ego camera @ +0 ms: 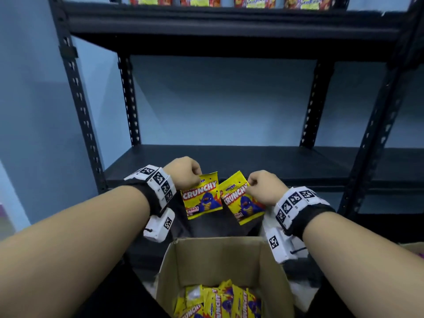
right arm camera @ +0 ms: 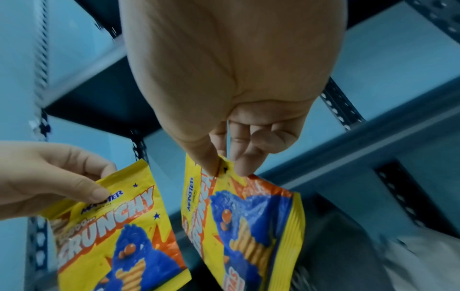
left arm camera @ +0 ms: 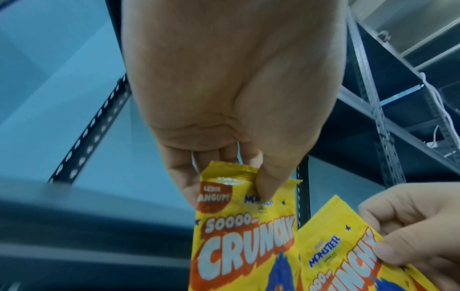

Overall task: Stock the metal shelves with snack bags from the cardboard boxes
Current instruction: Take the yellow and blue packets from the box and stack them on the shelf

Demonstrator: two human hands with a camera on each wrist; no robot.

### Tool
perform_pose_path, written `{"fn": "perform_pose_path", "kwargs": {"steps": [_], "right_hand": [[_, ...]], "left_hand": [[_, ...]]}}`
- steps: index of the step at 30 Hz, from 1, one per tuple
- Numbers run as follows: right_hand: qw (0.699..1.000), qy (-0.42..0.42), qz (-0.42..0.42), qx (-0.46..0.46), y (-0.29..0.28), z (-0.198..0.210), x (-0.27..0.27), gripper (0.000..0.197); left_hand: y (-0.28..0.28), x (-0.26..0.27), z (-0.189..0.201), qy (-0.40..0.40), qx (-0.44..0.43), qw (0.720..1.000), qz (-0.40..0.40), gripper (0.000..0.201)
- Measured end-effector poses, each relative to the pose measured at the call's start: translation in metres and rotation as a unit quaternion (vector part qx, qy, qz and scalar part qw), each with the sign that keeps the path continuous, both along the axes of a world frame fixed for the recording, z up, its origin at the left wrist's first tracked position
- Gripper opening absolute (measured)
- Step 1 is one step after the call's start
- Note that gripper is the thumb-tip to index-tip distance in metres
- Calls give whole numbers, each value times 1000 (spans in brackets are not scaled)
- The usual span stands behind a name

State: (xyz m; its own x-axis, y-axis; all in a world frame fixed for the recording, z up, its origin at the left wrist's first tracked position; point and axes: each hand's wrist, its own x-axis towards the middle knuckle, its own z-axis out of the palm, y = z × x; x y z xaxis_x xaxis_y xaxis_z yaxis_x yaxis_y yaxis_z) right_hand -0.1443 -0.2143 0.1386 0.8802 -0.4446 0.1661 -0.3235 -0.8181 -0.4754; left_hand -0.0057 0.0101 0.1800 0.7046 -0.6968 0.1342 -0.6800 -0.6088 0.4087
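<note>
My left hand (ego camera: 183,172) pinches one snack bag (ego camera: 202,195) by its top edge and my right hand (ego camera: 263,185) another bag (ego camera: 241,198), both above the cardboard box (ego camera: 218,255), so I should set them upright on the empty shelf (ego camera: 229,161) just ahead, apart.

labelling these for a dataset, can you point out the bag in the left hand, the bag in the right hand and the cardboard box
left-hand bag (ego camera: 202,196), head view, on the printed front below the pinched top edge
right-hand bag (ego camera: 241,200), head view, on the front by the blue monster
cardboard box (ego camera: 220,260), head view, on the bare inner back wall
</note>
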Motion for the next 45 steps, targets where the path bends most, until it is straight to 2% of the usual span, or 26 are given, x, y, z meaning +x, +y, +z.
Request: {"fn": "perform_pose_path", "kwargs": {"steps": [6, 12, 14, 17, 21, 24, 26, 29, 33, 38, 39, 41, 43, 45], "right_hand": [[994, -101, 12, 29, -23, 37, 19, 20], [983, -163, 3, 84, -44, 40, 47, 20], [982, -161, 1, 94, -51, 39, 55, 18], [977, -179, -23, 116, -63, 36, 66, 18], [959, -224, -61, 163, -74, 26, 76, 9], [952, -243, -50, 177, -79, 22, 86, 23], [957, -232, -46, 171, -83, 22, 95, 21], [970, -202, -41, 131, -93, 18, 112, 5], [987, -133, -26, 90, -105, 8, 125, 6], [997, -6, 42, 61, -117, 5, 128, 49], [997, 17, 52, 53, -119, 4, 129, 56], [995, 70, 68, 29, -119, 2, 131, 67], [991, 116, 71, 4, -116, 2, 132, 69], [987, 145, 66, -2, -114, 3, 131, 68]], "left_hand": [[12, -20, 25, -25, -68, 996, 50, 5], [-2, -29, 30, -50, -81, 991, 94, 4], [-13, -23, 35, -65, -81, 990, 100, 1], [-31, -2, 41, -82, -94, 986, 113, 10], [-60, 35, 41, -58, -68, 990, 110, 14], [-82, 64, 34, -38, -54, 994, 91, 17], [-95, 86, 27, -28, -45, 995, 81, 19], [-112, 117, 18, -23, -25, 997, 71, 20], [-128, 147, 8, -30, 13, 998, 49, 23], [-133, 160, 8, 5, 102, 995, -24, 14], [-131, 159, 9, 2, 123, 991, -43, 23], [-122, 153, 9, -6, 162, 985, -65, 52], [-111, 148, 5, -10, 205, 975, -84, 80], [-101, 147, -4, -17, 236, 968, -87, 88]]}}
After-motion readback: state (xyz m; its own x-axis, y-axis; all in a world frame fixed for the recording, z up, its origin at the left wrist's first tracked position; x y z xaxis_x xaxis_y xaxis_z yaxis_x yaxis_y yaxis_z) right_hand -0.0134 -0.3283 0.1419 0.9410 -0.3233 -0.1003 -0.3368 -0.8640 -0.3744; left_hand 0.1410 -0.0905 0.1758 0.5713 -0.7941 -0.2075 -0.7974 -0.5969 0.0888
